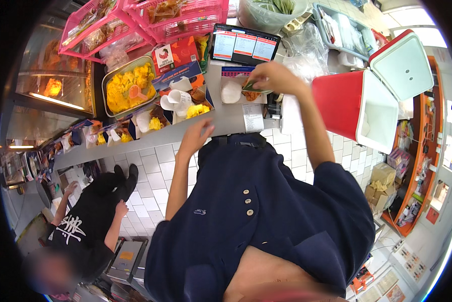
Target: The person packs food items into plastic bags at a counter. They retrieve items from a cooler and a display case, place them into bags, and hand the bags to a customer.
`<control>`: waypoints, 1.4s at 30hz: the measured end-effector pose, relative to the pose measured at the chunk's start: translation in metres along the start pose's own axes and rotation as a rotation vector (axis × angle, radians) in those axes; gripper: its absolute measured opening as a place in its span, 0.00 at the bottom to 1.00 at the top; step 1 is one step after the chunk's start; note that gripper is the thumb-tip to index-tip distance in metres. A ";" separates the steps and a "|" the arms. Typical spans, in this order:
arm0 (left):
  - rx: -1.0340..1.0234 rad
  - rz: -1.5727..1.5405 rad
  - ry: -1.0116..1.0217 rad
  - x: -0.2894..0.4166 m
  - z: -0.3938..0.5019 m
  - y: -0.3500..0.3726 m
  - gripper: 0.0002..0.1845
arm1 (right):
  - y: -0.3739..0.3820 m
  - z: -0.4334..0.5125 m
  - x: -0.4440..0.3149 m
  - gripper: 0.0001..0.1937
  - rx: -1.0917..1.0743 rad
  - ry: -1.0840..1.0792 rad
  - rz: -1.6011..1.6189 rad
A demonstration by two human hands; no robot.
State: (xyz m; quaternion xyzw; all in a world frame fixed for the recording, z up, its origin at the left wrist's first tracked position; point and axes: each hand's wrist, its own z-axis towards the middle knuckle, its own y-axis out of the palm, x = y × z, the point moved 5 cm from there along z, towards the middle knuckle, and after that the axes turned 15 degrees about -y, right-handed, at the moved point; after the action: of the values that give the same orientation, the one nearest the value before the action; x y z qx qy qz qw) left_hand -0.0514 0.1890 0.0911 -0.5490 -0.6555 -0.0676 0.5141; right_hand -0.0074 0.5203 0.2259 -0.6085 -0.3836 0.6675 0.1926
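My right hand [275, 78] holds a small green packet [255, 89] over an open food box [263, 99]. In that box lie a piece of fried chicken [251, 96] and a white wrapped bundle [231, 93]. Above the counter's front edge my left hand [196, 135] hangs with fingers apart, holding nothing. To its upper left stands another open box with a yellow food portion [197, 111], white paper bundles and a curled receipt [181, 102]. A long printed receipt [252, 117] lies at the counter edge below the first box.
A tray of yellow food [130, 90] with a pink scoop sits left, near a heated display case [52, 75]. Behind are pink baskets [177, 22] and a tablet [245, 44]. An open red cooler [339, 102] stands right. A co-worker [86, 215] is at lower left.
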 end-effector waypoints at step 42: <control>-0.055 -0.260 0.227 0.089 0.196 -0.054 0.44 | 0.042 -0.002 0.112 0.35 0.799 -0.088 -0.124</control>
State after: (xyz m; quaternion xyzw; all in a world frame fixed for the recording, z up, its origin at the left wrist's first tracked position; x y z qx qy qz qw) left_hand -0.2002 0.3541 0.0925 -0.4622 -0.6567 -0.2131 0.5565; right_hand -0.0179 0.5755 0.1205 -0.4323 -0.1378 0.7766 0.4370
